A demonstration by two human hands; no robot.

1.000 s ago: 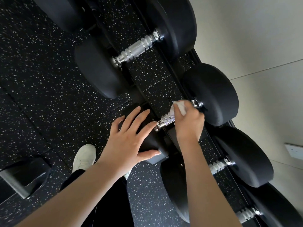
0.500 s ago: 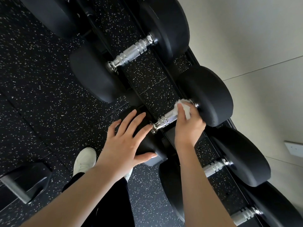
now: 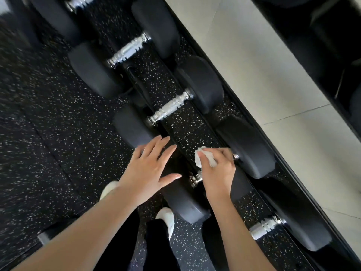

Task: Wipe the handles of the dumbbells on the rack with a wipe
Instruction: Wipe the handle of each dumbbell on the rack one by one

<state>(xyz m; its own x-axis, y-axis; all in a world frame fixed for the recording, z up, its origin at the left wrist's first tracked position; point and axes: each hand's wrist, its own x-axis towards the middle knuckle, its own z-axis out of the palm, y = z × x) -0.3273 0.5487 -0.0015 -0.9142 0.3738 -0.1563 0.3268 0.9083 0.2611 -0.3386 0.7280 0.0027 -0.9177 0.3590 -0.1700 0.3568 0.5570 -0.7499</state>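
Black dumbbells with chrome knurled handles lie in a diagonal row on a low rack [image 3: 195,132]. My right hand [image 3: 218,171] grips a crumpled white wipe [image 3: 203,157] wrapped over the handle of the nearest dumbbell; only the handle's near end [image 3: 195,178] and far tip [image 3: 235,156] show. My left hand [image 3: 150,169] lies flat with fingers spread on that dumbbell's near black head [image 3: 185,200]. Bare handles show on the dumbbell beyond it [image 3: 172,108], on the one farther up [image 3: 129,50] and on the one toward me [image 3: 265,226].
Speckled black rubber flooring [image 3: 48,133] spreads to the left, with my white shoes [image 3: 166,218] on it. A pale tiled wall [image 3: 263,85] runs behind the rack. A dark object [image 3: 322,45] fills the upper right corner.
My right hand has slid the wipe along the handle toward the near end, now covering most of it. The camera view has shifted, showing more dumbbells up the rack. My left hand stays on the head.
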